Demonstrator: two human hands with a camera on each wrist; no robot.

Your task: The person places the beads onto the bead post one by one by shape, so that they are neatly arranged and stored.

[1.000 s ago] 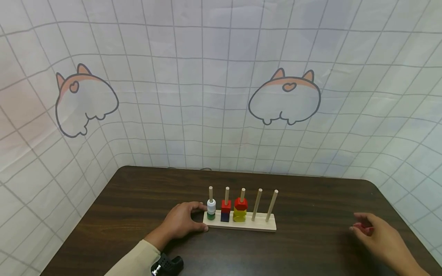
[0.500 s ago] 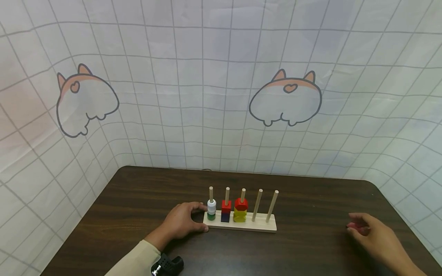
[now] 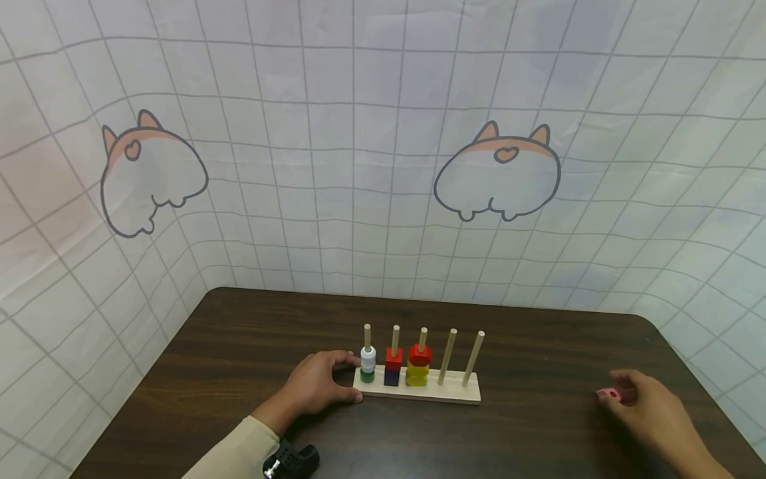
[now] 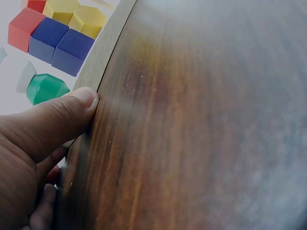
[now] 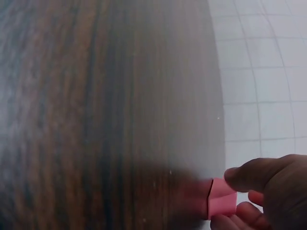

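A pale wooden peg board point(image 3: 449, 394) with several upright pegs stands on the dark table. My left hand point(image 3: 314, 382) grips its left end, the thumb point(image 4: 76, 108) along the front edge in the left wrist view. On the left peg, a white bead point(image 3: 368, 357) sits above a green bead point(image 4: 47, 88). The second peg bears a red block point(image 3: 393, 358) over blue ones point(image 4: 73, 51); the third, a red bead point(image 3: 419, 354) over yellow ones point(image 3: 416, 374). Off to the right, my right hand point(image 3: 655, 412) pinches a small pink block point(image 5: 222, 198) low over the table.
The two right-hand pegs point(image 3: 473, 359) of the board are bare. Behind the brown table point(image 3: 538, 346) hangs a white gridded cloth point(image 3: 335, 166). A black device point(image 3: 291, 460) is strapped at the left wrist.
The pink block shows more between my right fingertips, which have shifted slightly left and turned. My left hand and the peg board hold still.
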